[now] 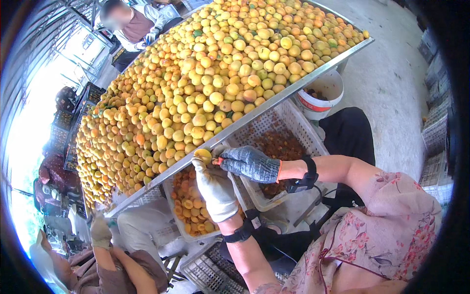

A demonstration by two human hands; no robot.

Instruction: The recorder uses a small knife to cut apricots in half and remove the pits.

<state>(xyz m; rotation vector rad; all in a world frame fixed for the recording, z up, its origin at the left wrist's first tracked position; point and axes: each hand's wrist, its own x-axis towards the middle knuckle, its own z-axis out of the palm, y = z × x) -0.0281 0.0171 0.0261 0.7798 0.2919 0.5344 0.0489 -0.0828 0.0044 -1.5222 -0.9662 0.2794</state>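
My left hand [216, 191], in a white glove, holds a yellow apricot [202, 156] with its fingertips, just over the table's metal rim. Close against it is my right hand [248, 161] in a grey knit glove. Its fingers are closed around a small tool [219, 161], of which only a reddish bit shows; the rest is hidden. Heaped apricots [198, 92] cover the slanted table, held in by its metal rim [264, 103]. Under my hands stands a crate of split apricots [191, 205]. A white perforated crate [312, 137] beside it contains brown pits or scraps.
A white bucket [325, 97] stands by the table's right end. An empty-looking crate [213, 270] sits low by my legs. A co-worker [121, 268] sits close on my left, another person [137, 27] across the table. Stacked crates [437, 147] line the right side.
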